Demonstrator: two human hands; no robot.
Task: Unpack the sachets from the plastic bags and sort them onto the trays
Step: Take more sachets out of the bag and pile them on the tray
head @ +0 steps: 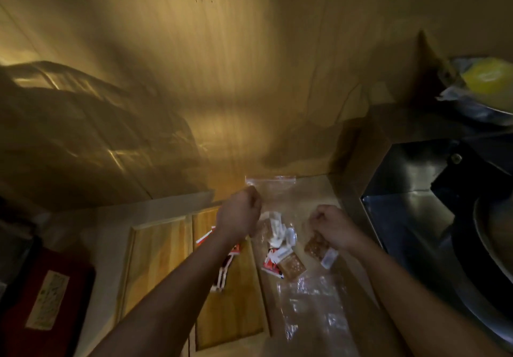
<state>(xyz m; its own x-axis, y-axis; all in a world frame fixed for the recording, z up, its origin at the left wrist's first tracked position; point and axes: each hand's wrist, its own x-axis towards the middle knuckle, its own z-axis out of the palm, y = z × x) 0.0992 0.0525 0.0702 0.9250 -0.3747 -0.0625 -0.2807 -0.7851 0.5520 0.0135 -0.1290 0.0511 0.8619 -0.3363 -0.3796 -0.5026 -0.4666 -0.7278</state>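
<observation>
My left hand [241,212] is closed on the upper left part of a clear zip bag [273,187] with a red seal strip, lifted above the counter. My right hand [331,224] is closed on the bag's right side, just above a brown sachet [316,245]. White sachets [279,230] and a red and white sachet [270,263] lie under the bag beside another brown sachet [291,266]. Two wooden trays lie side by side: the left tray [155,259] bare, the right tray [236,301] carrying red and white sachets [226,270] partly hidden by my left forearm.
A second crumpled clear plastic bag [313,306] lies on the counter near me. A steel sink or basin [416,218] borders the right side, with a yellow item in a bowl [485,79] above it. A red box with a label [47,298] sits at the lower left. A wooden wall rises behind.
</observation>
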